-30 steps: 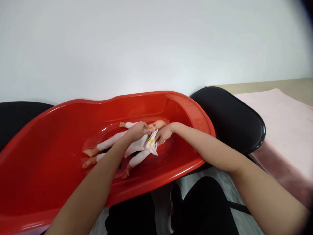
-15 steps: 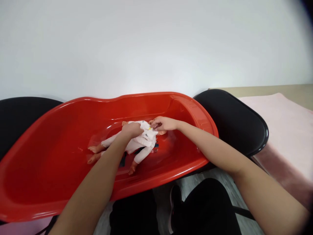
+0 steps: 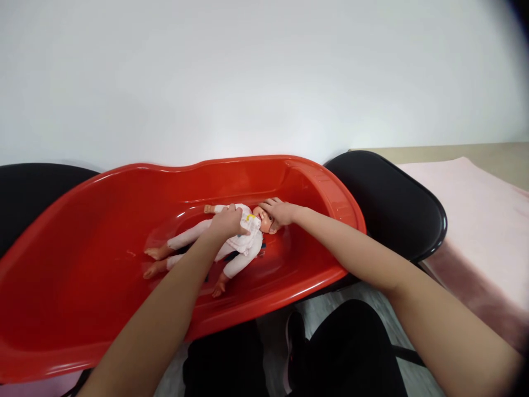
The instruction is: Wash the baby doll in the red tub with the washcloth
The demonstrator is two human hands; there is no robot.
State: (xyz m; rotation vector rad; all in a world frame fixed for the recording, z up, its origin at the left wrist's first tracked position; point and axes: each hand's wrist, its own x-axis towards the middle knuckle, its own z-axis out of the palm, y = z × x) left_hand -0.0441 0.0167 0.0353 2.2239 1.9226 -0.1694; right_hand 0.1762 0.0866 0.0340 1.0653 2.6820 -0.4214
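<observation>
A baby doll in a white top and pale pink trousers lies on its back inside the red baby bath, head to the right and bare feet to the left. My left hand rests on the doll's chest, thumb apart from the fingers, covering part of the top. At the other end, my right hand lies on the doll's head with its fingers stretched out. A yellow print shows on the top between my hands.
A black chair seat stands right of the bath, another black seat left of it. Farther right a pink cloth covers a surface. A white wall rises behind, and my legs in black are below the near rim.
My right hand has moved from the doll's neckline to its head, and its fingers have spread. My left hand has loosened on the chest; the top now lies flatter and the doll's face shows.
</observation>
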